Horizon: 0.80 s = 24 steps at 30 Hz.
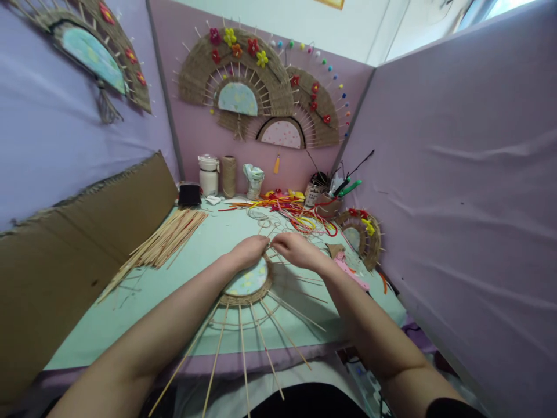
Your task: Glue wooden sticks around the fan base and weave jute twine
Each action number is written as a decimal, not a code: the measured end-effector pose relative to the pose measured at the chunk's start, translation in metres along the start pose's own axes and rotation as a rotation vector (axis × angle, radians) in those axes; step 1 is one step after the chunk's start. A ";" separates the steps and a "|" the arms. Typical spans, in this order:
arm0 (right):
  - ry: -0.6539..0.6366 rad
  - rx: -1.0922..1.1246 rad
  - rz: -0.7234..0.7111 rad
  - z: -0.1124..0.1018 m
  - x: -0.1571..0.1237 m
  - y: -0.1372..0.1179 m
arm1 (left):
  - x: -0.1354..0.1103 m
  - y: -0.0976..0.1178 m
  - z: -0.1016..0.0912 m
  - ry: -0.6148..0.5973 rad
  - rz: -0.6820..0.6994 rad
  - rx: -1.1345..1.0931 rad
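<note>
— Why do the sticks (243, 354) fan out toward the body?
— They radiate from the woven fan piece (249, 283) lying flat near the table (130, 302) edge (handy to reach). The left hand (249, 251) and right hand (296, 249) meet at its far rim, fingers pinched together on the twine, I judge.
— And beyond?
— A spare stick bundle (163, 244), ribbons (296, 212), finished fans (243, 81) pinned up.

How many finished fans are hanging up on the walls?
3. One fan on the left wall, a big fan on the back wall, and a smaller fan beside it, overlapping its right edge.
</note>
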State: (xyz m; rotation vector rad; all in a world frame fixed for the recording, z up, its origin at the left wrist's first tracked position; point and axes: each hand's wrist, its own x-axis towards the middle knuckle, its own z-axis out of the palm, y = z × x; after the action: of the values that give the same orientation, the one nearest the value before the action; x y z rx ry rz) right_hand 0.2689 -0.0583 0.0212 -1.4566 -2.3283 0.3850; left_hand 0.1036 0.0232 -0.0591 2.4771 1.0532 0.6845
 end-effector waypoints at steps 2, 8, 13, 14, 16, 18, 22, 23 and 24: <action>0.100 -0.021 0.057 -0.004 0.008 0.011 | -0.005 0.009 0.002 -0.038 0.029 0.065; 0.074 -0.123 -0.027 0.015 0.046 0.039 | -0.017 0.031 0.008 -0.084 0.060 0.241; -0.056 -0.245 -0.065 0.032 0.065 0.045 | -0.019 0.033 0.011 -0.094 0.079 0.317; -0.068 -0.259 -0.063 0.034 0.067 0.045 | -0.019 0.032 0.012 -0.093 0.083 0.324; -0.083 -0.271 -0.056 0.035 0.068 0.046 | -0.019 0.033 0.012 -0.097 0.084 0.345; -0.096 -0.268 -0.052 0.036 0.068 0.047 | -0.018 0.034 0.011 -0.105 0.078 0.359; -0.111 -0.238 -0.033 0.042 0.071 0.051 | -0.019 0.038 0.009 -0.111 0.065 0.353; -0.106 -0.226 -0.024 0.043 0.072 0.052 | -0.019 0.039 0.008 -0.114 0.062 0.356; -0.099 -0.213 -0.018 0.045 0.073 0.054 | -0.019 0.041 0.007 -0.119 0.056 0.362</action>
State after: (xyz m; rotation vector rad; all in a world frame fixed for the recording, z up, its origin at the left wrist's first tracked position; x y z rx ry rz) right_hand 0.2630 0.0286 -0.0295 -1.5426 -2.5252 0.2136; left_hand 0.1192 -0.0186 -0.0505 2.8220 1.1508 0.3815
